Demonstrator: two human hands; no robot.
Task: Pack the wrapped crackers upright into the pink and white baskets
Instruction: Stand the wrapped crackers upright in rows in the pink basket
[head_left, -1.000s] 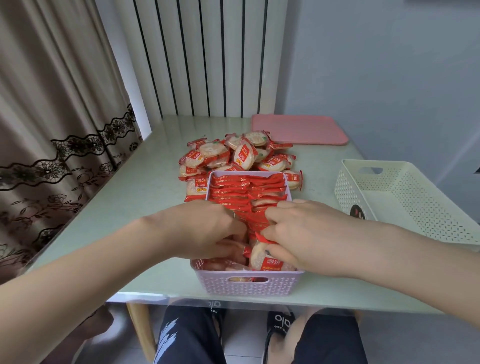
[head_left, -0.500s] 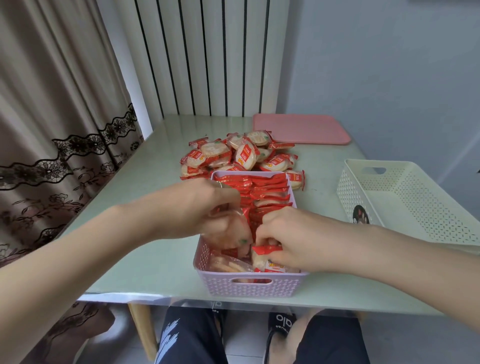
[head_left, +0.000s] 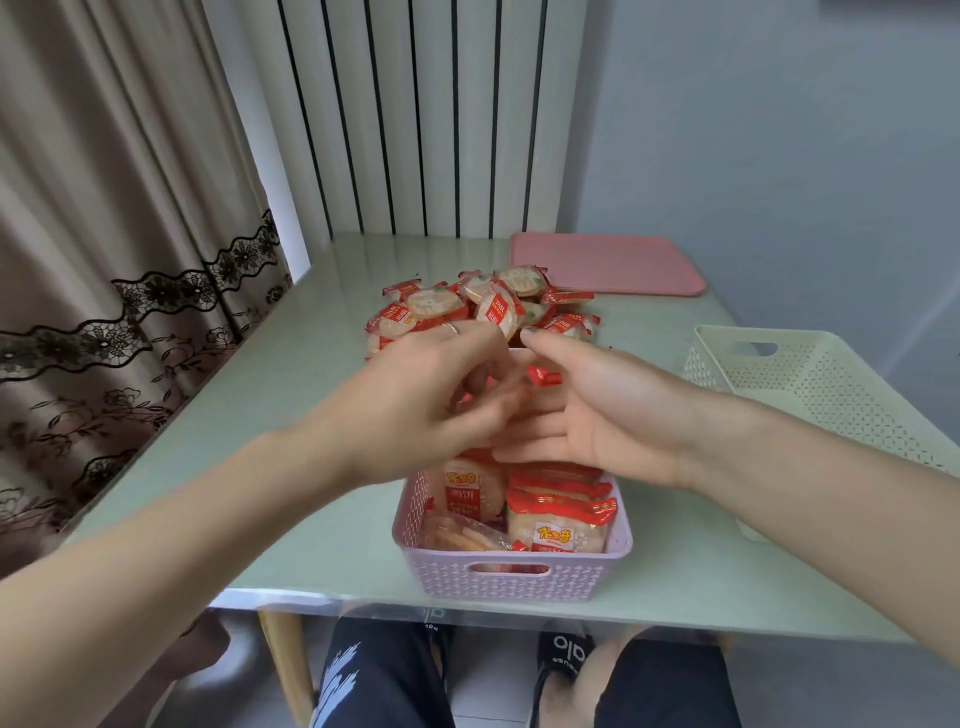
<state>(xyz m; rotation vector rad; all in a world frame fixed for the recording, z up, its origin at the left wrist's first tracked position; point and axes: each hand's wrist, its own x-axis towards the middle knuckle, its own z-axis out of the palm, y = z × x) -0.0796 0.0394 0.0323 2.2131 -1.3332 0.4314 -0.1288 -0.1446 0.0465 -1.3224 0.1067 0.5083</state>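
The pink basket (head_left: 519, 577) stands at the table's near edge, with wrapped crackers (head_left: 558, 512) upright in rows inside and one packet lying flat at its near left. Loose wrapped crackers (head_left: 436, 306) are piled just behind it. Both hands hover over the basket's far half. My left hand (head_left: 426, 400) is blurred, its fingers loosely curled, with nothing plainly held. My right hand (head_left: 592, 410) has straight fingers pointing left, its fingertips near the left hand. The white basket (head_left: 810, 384) sits on the right with no crackers showing in it.
A flat pink tray (head_left: 608, 262) lies at the back right of the pale green table (head_left: 291, 395). A curtain hangs on the left and a slatted panel stands behind. My knees and slippers show under the table's front edge.
Both hands have lifted from the near end of the pink basket and moved away toward the loose pile. The packet my left hand held half a second ago is no longer in it.
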